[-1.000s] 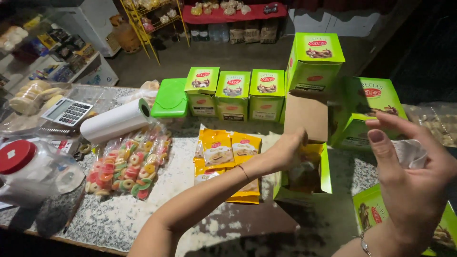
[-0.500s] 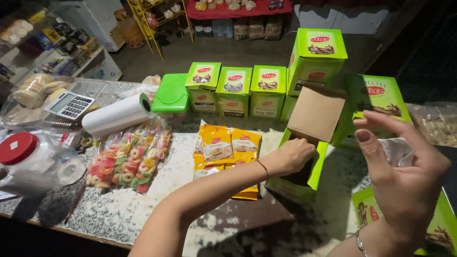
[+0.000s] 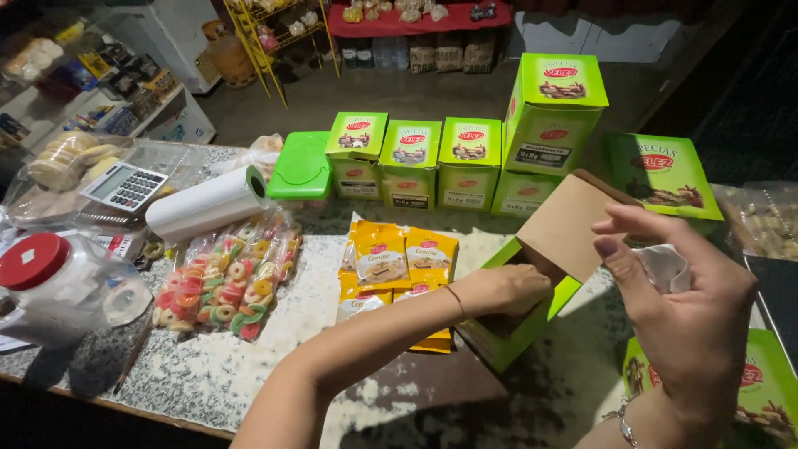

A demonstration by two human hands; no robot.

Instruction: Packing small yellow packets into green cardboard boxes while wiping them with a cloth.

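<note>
1. The left hand [image 3: 507, 291] was seen reached down into the open green box [image 3: 519, 333]; its fingers were hidden inside, so whether anything was gripped cannot be told.
2. Against a second earlier, that hand had been moved from the box's rim deeper in, and the brown flap [image 3: 573, 224] had been swung up above it — the box judged as being emptied or filled.
3. The right hand [image 3: 690, 333] was held up just right of the flap, fingers spread wide, a crumpled white wrapper [image 3: 669, 268] tucked in its palm.
4. Yellow packets [image 3: 399, 266] were lying just left of the left hand; a bag of ring sweets [image 3: 229, 287] and a white roll [image 3: 208, 204] lay farther left.
5. Closed green boxes [image 3: 411, 162] were lined up beyond both hands.
</note>
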